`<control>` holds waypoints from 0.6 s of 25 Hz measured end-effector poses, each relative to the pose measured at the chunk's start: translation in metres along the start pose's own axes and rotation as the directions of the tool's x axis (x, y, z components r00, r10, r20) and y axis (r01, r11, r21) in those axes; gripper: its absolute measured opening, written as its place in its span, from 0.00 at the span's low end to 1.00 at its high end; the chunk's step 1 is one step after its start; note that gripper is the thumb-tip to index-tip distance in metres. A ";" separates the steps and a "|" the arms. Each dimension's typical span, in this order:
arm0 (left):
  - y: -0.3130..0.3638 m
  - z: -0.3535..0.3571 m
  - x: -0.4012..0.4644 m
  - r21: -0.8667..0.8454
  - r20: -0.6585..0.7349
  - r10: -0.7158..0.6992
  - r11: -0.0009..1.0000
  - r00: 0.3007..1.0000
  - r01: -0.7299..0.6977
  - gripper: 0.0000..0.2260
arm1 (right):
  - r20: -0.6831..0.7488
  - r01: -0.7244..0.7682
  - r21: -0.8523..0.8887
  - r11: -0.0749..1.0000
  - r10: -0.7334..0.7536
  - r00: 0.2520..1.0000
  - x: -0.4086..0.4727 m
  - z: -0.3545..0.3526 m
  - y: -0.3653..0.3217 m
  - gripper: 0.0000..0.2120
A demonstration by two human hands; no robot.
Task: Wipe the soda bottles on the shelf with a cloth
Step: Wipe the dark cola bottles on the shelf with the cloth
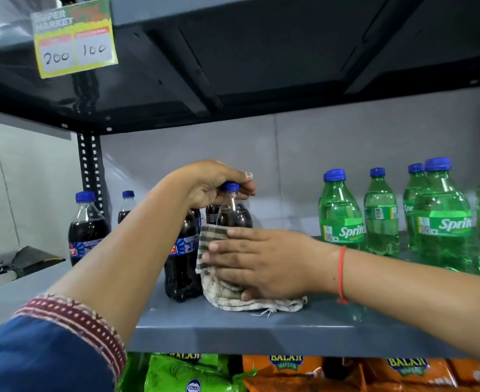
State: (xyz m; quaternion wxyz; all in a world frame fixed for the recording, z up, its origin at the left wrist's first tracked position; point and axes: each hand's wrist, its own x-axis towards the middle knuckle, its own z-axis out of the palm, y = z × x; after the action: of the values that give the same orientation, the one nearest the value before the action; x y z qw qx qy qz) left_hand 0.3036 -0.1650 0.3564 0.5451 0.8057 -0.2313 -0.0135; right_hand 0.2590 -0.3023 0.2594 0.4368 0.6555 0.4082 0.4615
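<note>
— How far along?

— Hard to say; mid-wipe on one dark cola bottle (231,210) near the front middle of the shelf (261,329). Left hand (219,182) clamped over its blue cap, steadying from above. Right hand (261,261) pressed flat, fingers extended, pinning the checked cloth (219,278) against the bottle's lower body, with the cloth's tail trailing onto the shelf.

— And the rest?

— Plenty left, by the look of it. Another cola bottle (183,250) just beside, to the left, touching or nearly so. Two more dark bottles (87,224) well apart at the far left by the upright post. A whole group of green Sprite bottles (342,213) off to the right. No telling from here which are already clean; no visible difference in shine or dust.

— Orientation of the one in hand?

— Upright, or close to it. Long axis vertical, cap up, base down on the shelf, though hidden behind the cloth and the right hand. Label side mostly covered, so facing unclear.

— Any tilt?

— Perhaps a slight lean toward the left hand, but too masked to be sure.

— Best guess at progress?

— Early to middle: one bottle under the cloth, a dozen or so standing.
</note>
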 end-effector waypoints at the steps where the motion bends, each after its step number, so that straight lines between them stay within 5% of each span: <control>1: 0.000 0.000 0.000 -0.006 0.001 0.001 1.000 1.000 -0.001 0.07 | -0.017 -0.010 -0.012 1.000 0.009 1.000 0.000 0.000 0.001 0.26; 15: -0.002 -0.001 -0.001 -0.047 0.000 -0.009 0.999 1.000 0.009 0.06 | -0.069 -0.118 0.245 0.962 0.139 0.988 0.001 0.001 0.006 0.25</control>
State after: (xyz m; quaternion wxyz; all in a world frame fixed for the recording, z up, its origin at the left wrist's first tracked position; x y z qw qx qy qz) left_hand 0.3038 -0.1635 0.3544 0.5637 0.7937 -0.2274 -0.0214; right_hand 0.2613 -0.3037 0.2652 0.3054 0.7081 0.4360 0.4639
